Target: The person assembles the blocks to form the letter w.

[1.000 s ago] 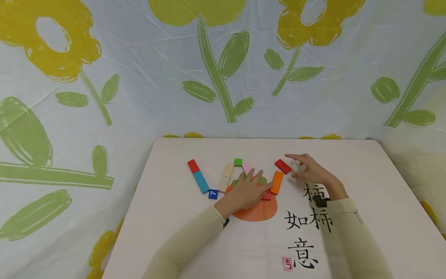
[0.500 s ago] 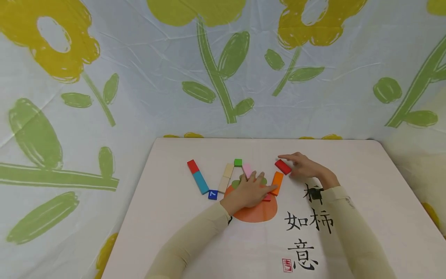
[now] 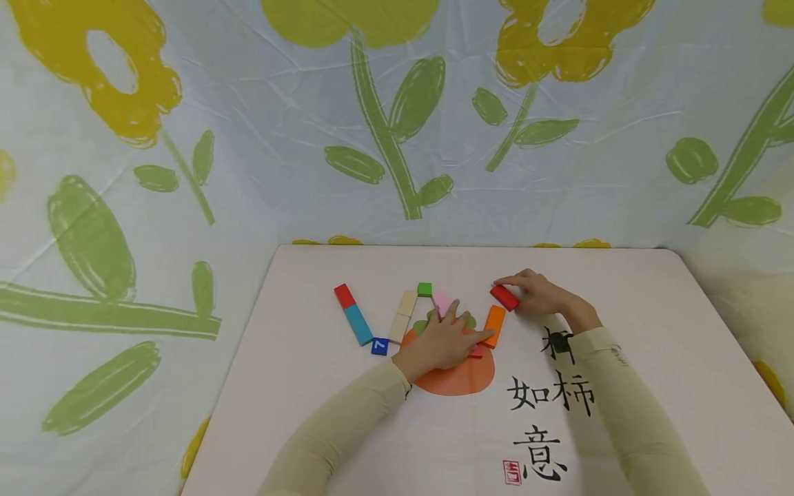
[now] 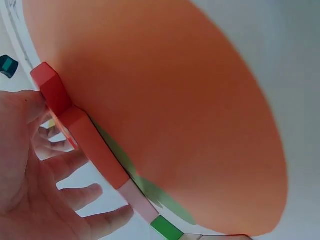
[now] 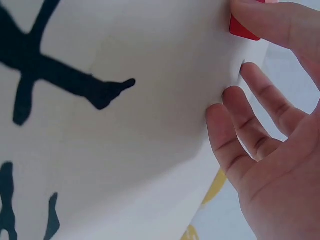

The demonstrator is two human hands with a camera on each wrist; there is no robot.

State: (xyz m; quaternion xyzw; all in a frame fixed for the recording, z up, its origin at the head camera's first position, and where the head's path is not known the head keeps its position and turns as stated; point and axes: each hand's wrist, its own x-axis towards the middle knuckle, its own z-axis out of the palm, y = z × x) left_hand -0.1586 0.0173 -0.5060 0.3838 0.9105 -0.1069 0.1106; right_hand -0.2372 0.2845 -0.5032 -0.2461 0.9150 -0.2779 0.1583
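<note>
In the head view my left hand (image 3: pixel 437 341) lies spread over the block line, thumb against the orange block (image 3: pixel 495 325). The left wrist view shows its fingertips along a salmon block (image 4: pixel 95 145) and a light pink block (image 4: pixel 137 201), the thumb beside a red block (image 4: pixel 51 89). My right hand (image 3: pixel 544 295) pinches another red block (image 3: pixel 504 297) between thumb and index finger, just past the orange block's far end. In the right wrist view, the thumb covers most of this red block (image 5: pixel 242 31); the other fingers are loosely bent.
The zigzag continues left through a green cube (image 3: pixel 424 289), two wooden blocks (image 3: pixel 400 326), a blue cube marked 7 (image 3: pixel 380 346), a long blue block (image 3: pixel 358 324) and a red block (image 3: pixel 344 296). The tabletop (image 3: pixel 298 413) carries a printed persimmon (image 3: pixel 455 380) and black characters.
My right hand has moved left and taken hold of the red block at its two ends. My left hand has shifted slightly right, its thumb reaching the orange block.
</note>
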